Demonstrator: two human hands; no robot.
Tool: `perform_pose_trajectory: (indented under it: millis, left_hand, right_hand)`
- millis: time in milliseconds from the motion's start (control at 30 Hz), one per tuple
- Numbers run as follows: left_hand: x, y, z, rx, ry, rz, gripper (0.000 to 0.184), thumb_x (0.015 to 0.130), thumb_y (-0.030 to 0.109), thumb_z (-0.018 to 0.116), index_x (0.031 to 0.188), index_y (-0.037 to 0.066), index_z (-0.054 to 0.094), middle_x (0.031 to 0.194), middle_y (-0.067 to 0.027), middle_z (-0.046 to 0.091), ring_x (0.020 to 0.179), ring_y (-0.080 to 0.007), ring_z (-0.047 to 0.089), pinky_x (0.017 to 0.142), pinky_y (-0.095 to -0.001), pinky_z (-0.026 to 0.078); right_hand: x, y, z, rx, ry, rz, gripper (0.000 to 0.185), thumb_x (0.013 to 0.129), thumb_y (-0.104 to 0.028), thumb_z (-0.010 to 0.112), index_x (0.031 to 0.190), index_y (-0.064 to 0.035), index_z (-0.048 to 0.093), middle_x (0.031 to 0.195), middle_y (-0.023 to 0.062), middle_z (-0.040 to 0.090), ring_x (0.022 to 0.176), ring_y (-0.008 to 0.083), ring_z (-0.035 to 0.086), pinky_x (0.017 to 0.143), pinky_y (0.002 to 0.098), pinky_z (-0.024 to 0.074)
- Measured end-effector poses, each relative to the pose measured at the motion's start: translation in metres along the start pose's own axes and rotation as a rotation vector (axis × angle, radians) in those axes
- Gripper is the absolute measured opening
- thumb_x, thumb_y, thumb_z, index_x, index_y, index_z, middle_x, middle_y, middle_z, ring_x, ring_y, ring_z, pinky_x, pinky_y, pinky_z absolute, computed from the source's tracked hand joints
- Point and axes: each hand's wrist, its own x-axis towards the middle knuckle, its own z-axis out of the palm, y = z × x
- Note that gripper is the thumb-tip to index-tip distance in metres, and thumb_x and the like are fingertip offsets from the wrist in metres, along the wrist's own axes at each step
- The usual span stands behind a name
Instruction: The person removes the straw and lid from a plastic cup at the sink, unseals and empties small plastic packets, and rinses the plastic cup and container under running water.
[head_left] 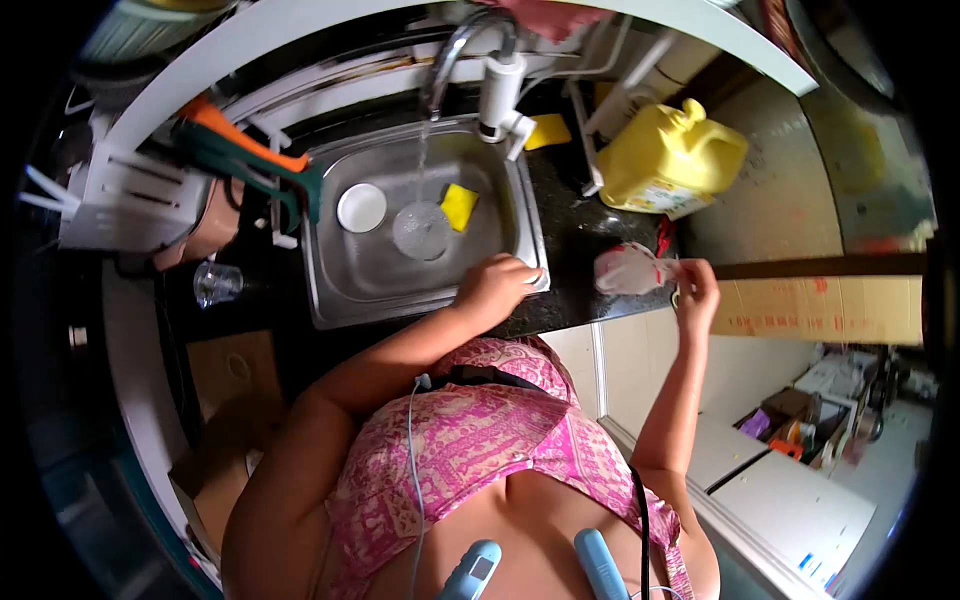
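Observation:
My left hand (495, 292) is closed at the front right corner of the steel sink (330, 290). A small whitish bit shows at its fingertips, too small to make out. My right hand (698, 292) pinches the end of a translucent plastic bag (630, 270) with red marks, which rests on the dark counter; its contents cannot be told. Water runs from the curved faucet (440, 75) into the sink. In the basin are a white round dish (362, 208), a yellow sponge (459, 206) and a clear round dish (421, 232) under the stream.
A yellow jug (670, 160) stands at the counter's back right, with a yellow cloth or sponge (548, 131) behind the sink. Left of the basin are a clear glass (217, 284), a white slotted rack (140, 195) and orange and green handles (245, 140). A cardboard box (820, 308) is at right.

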Motion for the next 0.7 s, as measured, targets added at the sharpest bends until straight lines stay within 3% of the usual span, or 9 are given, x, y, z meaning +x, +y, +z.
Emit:
perform_pose_trajectory:
  millis: [67,133,200,300,400,533,600,633,700]
  left_hand:
    - [-0.022,-0.031,-0.027,0.098,0.013,-0.27,0.028,0.08,0.005,0.065,0.108,0.009,0.067,0.097,-0.0107,0.066,0.086,-0.0289,0.064,0.076,-0.0371,0.052]
    - [-0.04,-0.074,-0.05,0.317,0.153,-0.385,0.025,0.081,0.005,0.063,0.106,0.006,0.065,0.099,-0.0128,0.064,0.09,-0.0326,0.062,0.079,-0.0399,0.051]
    - [-0.046,-0.115,-0.062,0.481,0.165,-0.369,0.019,0.081,0.008,0.065,0.098,0.002,0.063,0.103,-0.0134,0.061,0.096,-0.0347,0.058,0.083,-0.0433,0.047]
    - [-0.03,-0.121,-0.075,0.57,0.131,-0.236,0.022,0.079,0.006,0.064,0.101,0.003,0.059,0.106,-0.0138,0.057,0.094,-0.0358,0.058,0.083,-0.0444,0.046]
    - [-0.023,-0.137,-0.062,0.741,0.376,-0.487,0.034,0.077,0.003,0.064,0.109,0.004,0.054,0.107,-0.0157,0.054,0.094,-0.0376,0.058,0.08,-0.0475,0.047]
    - [-0.032,-0.156,-0.057,0.488,0.234,-0.993,0.035,0.076,0.004,0.062,0.11,0.001,0.051,0.102,-0.0221,0.057,0.084,-0.0401,0.063,0.069,-0.0477,0.052]
    - [-0.026,-0.16,-0.078,-0.134,-0.146,-1.341,0.032,0.088,0.016,0.053,0.114,-0.002,0.057,0.11,-0.0262,0.06,0.086,-0.0381,0.067,0.065,-0.046,0.054]
    - [-0.042,-0.2,-0.042,-0.489,0.338,-1.503,0.035,0.09,0.02,0.051,0.116,-0.002,0.06,0.11,-0.0261,0.063,0.084,-0.0363,0.068,0.06,-0.0461,0.056]
    - [-0.047,-0.22,-0.035,-0.683,0.372,-1.459,0.034,0.091,0.02,0.05,0.114,-0.002,0.061,0.11,-0.0253,0.063,0.084,-0.0369,0.068,0.058,-0.0462,0.057]
  right_hand:
    - [0.014,0.01,-0.009,-0.077,-0.038,0.071,0.013,0.081,-0.003,0.069,0.091,-0.0023,0.062,0.085,0.0053,0.059,0.08,0.0154,0.056,0.072,0.0269,0.0474]
    - [0.025,-0.008,-0.003,-0.832,0.038,-0.259,0.025,0.076,-0.01,0.075,0.098,-0.0049,0.063,0.094,0.0093,0.061,0.088,0.0264,0.058,0.075,0.0381,0.0492]
    - [0.031,-0.076,0.04,-0.828,0.114,-0.206,0.034,0.074,-0.017,0.076,0.103,-0.0069,0.062,0.102,0.0136,0.06,0.095,0.036,0.055,0.081,0.0472,0.0464]
    - [0.024,-0.113,0.139,-0.429,-0.361,-0.532,0.028,0.074,0.0,0.061,0.102,-0.0031,0.061,0.1,0.0181,0.059,0.096,0.0366,0.054,0.084,0.0461,0.0447]
    - [0.01,-0.121,0.248,0.008,-0.6,-0.776,0.019,0.074,0.001,0.057,0.092,-0.0011,0.065,0.092,0.0188,0.062,0.09,0.0384,0.059,0.079,0.046,0.049]
    - [-0.008,-0.122,0.359,-0.404,-1.067,-0.618,0.024,0.078,-0.008,0.056,0.098,-0.0022,0.068,0.101,0.021,0.066,0.101,0.0347,0.063,0.085,0.0427,0.0507]
    - [-0.013,-0.13,0.387,-0.524,-1.103,-0.586,0.024,0.079,-0.01,0.056,0.098,-0.0037,0.069,0.103,0.0209,0.066,0.101,0.0332,0.064,0.086,0.0414,0.051]
    - [-0.013,-0.132,0.397,-0.644,-1.134,-0.544,0.025,0.081,-0.013,0.055,0.099,-0.0051,0.07,0.106,0.0209,0.066,0.1,0.0318,0.065,0.087,0.0401,0.0512]
    - [-0.011,-0.124,0.414,-0.542,-1.139,-0.587,0.024,0.082,-0.014,0.055,0.099,-0.0065,0.071,0.106,0.0198,0.067,0.099,0.0312,0.066,0.087,0.0398,0.0514]
